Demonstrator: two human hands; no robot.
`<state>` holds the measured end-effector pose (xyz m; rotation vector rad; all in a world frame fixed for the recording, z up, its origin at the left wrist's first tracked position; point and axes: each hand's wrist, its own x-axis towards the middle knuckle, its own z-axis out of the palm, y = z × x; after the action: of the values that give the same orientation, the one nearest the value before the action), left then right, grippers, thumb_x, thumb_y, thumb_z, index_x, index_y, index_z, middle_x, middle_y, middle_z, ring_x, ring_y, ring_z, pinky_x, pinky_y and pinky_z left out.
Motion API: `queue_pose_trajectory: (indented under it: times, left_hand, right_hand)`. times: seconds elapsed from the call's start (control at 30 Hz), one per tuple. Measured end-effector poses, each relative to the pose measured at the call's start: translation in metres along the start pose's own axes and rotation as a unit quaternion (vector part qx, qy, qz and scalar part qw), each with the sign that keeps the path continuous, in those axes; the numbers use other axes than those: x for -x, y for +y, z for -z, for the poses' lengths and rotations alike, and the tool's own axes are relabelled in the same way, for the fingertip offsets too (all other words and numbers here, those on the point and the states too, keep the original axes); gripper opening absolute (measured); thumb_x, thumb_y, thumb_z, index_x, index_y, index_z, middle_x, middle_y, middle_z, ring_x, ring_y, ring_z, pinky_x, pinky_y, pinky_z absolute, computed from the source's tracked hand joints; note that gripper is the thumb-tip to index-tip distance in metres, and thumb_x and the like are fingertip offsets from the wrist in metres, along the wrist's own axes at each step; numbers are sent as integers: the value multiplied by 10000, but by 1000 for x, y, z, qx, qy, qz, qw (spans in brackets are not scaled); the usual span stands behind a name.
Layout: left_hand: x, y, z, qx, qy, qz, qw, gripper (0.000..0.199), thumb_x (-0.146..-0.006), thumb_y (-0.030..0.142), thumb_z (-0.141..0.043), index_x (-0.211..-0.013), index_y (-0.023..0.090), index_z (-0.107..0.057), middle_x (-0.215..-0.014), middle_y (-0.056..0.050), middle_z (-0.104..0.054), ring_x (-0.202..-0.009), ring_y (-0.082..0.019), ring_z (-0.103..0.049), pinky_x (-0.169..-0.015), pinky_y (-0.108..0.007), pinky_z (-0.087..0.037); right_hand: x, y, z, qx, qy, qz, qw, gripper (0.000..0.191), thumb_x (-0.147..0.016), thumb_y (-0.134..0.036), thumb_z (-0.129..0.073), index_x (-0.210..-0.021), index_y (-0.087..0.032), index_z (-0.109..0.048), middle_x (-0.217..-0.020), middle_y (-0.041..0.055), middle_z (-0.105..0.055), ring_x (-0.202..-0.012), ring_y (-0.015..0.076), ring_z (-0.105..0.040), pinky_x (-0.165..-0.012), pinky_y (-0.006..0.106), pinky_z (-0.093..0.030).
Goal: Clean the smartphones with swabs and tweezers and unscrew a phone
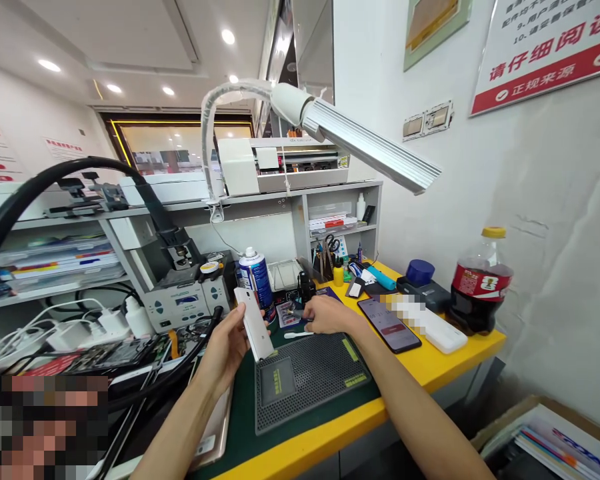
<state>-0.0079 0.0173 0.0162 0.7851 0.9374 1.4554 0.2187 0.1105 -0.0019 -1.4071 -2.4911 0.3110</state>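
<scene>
Yellow-edged workbench (300, 445): left hand (231, 341) grips slim white phone (255, 327) aside, probably giving right hand (329, 315) reach past grey perforated mat (320, 377); right's grip unclear.

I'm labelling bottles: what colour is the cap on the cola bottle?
The cap is yellow, seen clearly in the head view.

2 hands (227, 347) (330, 315) | 2 phones (255, 327) (387, 323) | 1 perforated mat (317, 373) | 1 desk lamp (370, 143)

The table (320, 433) is yellow, the dotted mat (313, 380) grey, the spray can (256, 277) blue and white, the bottle cap (494, 232) yellow.
</scene>
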Motion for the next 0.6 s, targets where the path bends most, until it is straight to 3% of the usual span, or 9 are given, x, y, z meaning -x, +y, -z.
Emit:
queue_pose_trajectory:
  times: [0.2, 0.33, 0.5, 0.6]
  left_hand:
    - [0, 0, 2, -4, -8, -3, 1000, 395, -874, 387, -646, -1188, 148, -625, -1151, -157, -692, -967, -316, -700, -793, -442, -606]
    - [2, 2, 2, 1, -10, -6, 1000, 387, -876, 391, -643, -1176, 146, -632, -1148, -156, -693, -960, -311, -700, -783, -434, -611]
    - [2, 7, 4, 21, 10, -24, 999, 337, -884, 366, -633, -1137, 144, -651, -1091, -145, -712, -899, -284, -715, -742, -402, -621]
    - [0, 11, 6, 39, 16, -43, 998, 362, -895, 371, -616, -1177, 145, -641, -1044, -141, -720, -857, -276, -720, -720, -403, -624]
  right_hand:
    - [1, 0, -7, 13, -88, 15, 996, 257, -937, -355, -623, -1099, -156, -634, -1071, 64, -662, -920, 188, -659, -790, 355, -550]
    - [2, -5, -9, 15, -111, 26, 993, 257, -954, -338, -604, -1136, -157, -618, -1108, 72, -648, -919, 184, -657, -788, 353, -566]
    - [2, -20, -12, 15, -63, 61, 996, 174, -956, -276, -579, -1009, -148, -685, -1008, 82, -689, -905, 191, -654, -756, 294, -506]
    - [1, -31, -16, 17, 0, 70, 997, 215, -952, -228, -541, -1083, -178, -703, -1085, 116, -685, -1024, 228, -628, -763, 261, -435]
